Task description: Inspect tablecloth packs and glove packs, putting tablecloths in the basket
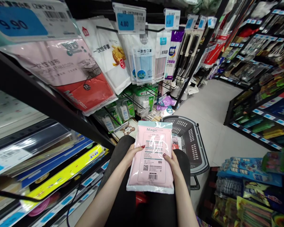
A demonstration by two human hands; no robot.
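A pink plastic packet of disposable tablecloth (134,176) rests over my knees, its printed back with a barcode facing up and a pale green strip along the top. My left hand (132,155) grips its left edge, thumb on the front and fingers tucked behind. On the opposite edge my right hand (174,162) holds it the same way, the fingers mostly hidden underneath. At the upper left hangs a similar pink and red tablecloth packet (68,69), beneath a 9.90 price tag.
A grey shopping basket (201,154) stands on the floor by my right knee, with a packet inside. Hooks ahead carry glove packets (109,56) and mask packets (142,60). Shelves (90,179) flank me on the left; bagged snacks (248,171) sit at the lower right.
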